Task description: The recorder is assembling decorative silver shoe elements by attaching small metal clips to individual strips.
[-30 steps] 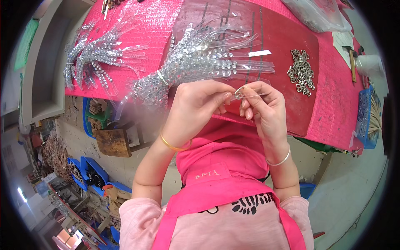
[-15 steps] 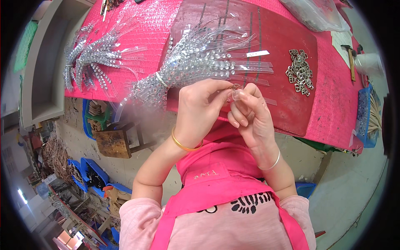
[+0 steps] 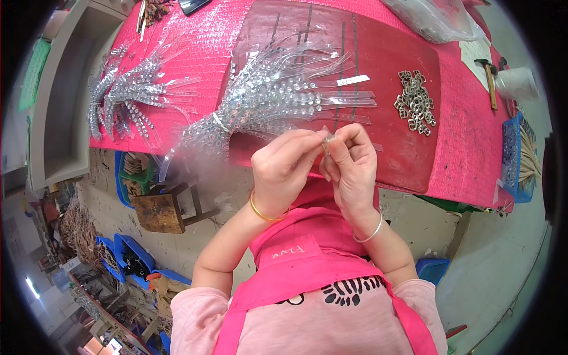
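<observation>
Over the near edge of the table, my left hand (image 3: 284, 165) and my right hand (image 3: 354, 168) meet fingertip to fingertip, both closed in a pinch. Between them is a small clear, shiny piece (image 3: 328, 138), like the end of a plastic strap; the fingers cover most of it. Just beyond my left hand lies a large bundle of clear straps (image 3: 260, 94) set with silvery round studs, tied with a white band (image 3: 220, 122). To the right of my hands, small metal buckles (image 3: 416, 102) lie in a loose pile on the dark red mat (image 3: 390, 155).
More studded straps (image 3: 133, 94) lie on the pink table cover (image 3: 207, 36) at the left. A hammer (image 3: 490, 83), a white cup (image 3: 518, 83) and a plastic bag (image 3: 441, 21) are at the far right. A blue basket (image 3: 512, 160) stands by the right edge, a wooden stool (image 3: 157, 213) below left.
Both hands have come slightly lower and nearer my body, still pinched together. My right fingers have turned and curl more closely over the small piece. The whole view has shifted a little.
</observation>
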`<state>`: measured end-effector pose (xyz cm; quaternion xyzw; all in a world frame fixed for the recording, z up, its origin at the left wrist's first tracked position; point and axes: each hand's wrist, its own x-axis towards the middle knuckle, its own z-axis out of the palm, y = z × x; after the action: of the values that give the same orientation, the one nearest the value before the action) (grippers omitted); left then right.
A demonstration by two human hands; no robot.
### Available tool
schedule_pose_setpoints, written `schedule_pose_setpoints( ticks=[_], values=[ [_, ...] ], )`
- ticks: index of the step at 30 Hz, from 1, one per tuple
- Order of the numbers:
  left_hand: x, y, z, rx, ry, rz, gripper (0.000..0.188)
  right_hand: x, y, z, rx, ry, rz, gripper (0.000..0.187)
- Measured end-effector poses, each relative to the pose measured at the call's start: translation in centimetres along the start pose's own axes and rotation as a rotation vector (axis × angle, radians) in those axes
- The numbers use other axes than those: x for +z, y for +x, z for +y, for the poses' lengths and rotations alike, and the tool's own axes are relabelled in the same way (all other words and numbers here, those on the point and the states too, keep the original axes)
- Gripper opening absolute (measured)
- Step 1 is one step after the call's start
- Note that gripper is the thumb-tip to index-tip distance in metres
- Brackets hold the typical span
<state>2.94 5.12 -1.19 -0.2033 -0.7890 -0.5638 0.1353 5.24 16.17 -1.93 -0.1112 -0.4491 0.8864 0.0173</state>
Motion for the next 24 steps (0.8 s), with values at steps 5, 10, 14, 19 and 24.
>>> schedule_pose_setpoints(
  ticks=[5,10,14,19,24],
  values=[
    [-1.7,-0.3,-0.9,0.182,0.086,-0.218,0.017,-1.3,0.3,-1.5,0.44,0.062,-0.19,0.018],
    [-4.0,-0.4,-0.7,0.403,0.242,-0.551,0.013,-3.2,-1.1,-2.7,-0.004,-0.426,0.071,0.004],
    [-4.7,-0.8,-2.2,0.353,0.216,-0.905,0.015,-7.0,0.7,-4.7,-0.406,-1.605,0.035,0.013],
    [-0.1,0.8,-0.2,0.359,0.363,-0.446,0.017,-6.7,-0.5,-5.2,-0.243,-1.373,-0.084,0.01],
    [1.6,1.9,-1.4,0.491,0.292,-0.689,0.017,-8.1,-1.5,-8.0,-0.053,-1.0,-0.127,0.009]
  ],
)
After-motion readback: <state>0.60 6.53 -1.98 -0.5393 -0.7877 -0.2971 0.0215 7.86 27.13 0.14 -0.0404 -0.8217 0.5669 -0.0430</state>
